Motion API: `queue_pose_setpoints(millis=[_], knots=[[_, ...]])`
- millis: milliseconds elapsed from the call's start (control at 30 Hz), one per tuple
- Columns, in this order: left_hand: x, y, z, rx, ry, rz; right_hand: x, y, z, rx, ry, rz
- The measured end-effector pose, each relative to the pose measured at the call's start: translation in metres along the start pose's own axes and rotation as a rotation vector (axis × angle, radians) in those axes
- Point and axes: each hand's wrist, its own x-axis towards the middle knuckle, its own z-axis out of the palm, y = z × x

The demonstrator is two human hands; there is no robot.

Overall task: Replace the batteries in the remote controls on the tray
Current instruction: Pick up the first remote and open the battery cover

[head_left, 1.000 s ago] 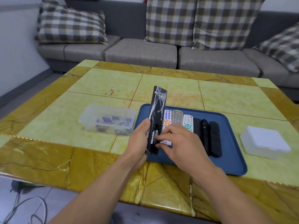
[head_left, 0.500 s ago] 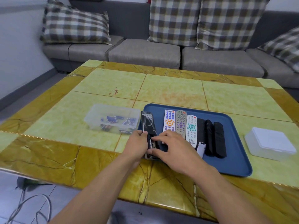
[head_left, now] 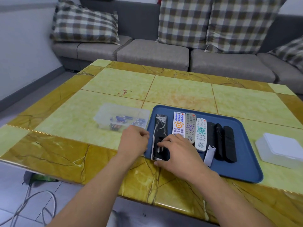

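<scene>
Tray: the blue tray [head_left: 242,171] lies on the yellow tiled table [head_left: 114,86], near its front edge; it serves as the landmark for every place below.
Black remote: the black remote [head_left: 161,126], wrapped in torn clear film, lies flat at the tray's left end, lengthwise, with its near end at the tray's front rim. Its back faces up and the battery bay at the near end looks uncovered.
Right hand: the right hand [head_left: 178,154] rests palm down over the near end of the black remote, fingers [head_left: 165,140] spread loosely and touching the battery bay. Whether it pinches a battery cannot be told.
Left hand: the left hand [head_left: 133,141] sits just outside the tray's left rim, fingers curled in; nothing shows in it, and whether it touches the rim cannot be told.
Other remotes: three light remotes [head_left: 190,126] lie side by side right of the black remote, and three dark remotes [head_left: 220,140] right of those.
Loose cover: a small silver battery cover [head_left: 209,155] lies in the tray, in front of the light and dark remotes.
Battery box: a clear box of batteries [head_left: 121,118] stands on the table just left of the tray.
White box: a lidded white box [head_left: 282,149] stands on the table to the right of the tray.
</scene>
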Motion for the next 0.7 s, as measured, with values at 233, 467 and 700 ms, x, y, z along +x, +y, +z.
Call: queue_pose_setpoints(millis=[233,467,700], knots=[[0.003,-0.008,-0.026,0.014,0.237,0.101,0.007,-0.010,0.001,0.077,0.039,0.028],[-0.004,0.019,0.000,-0.056,0.112,0.228,0.000,0.020,-0.019,0.222,0.347,0.202],[-0.033,0.066,0.078,0.042,-0.123,0.415,-0.057,0.124,-0.077,-0.049,0.360,0.630]])
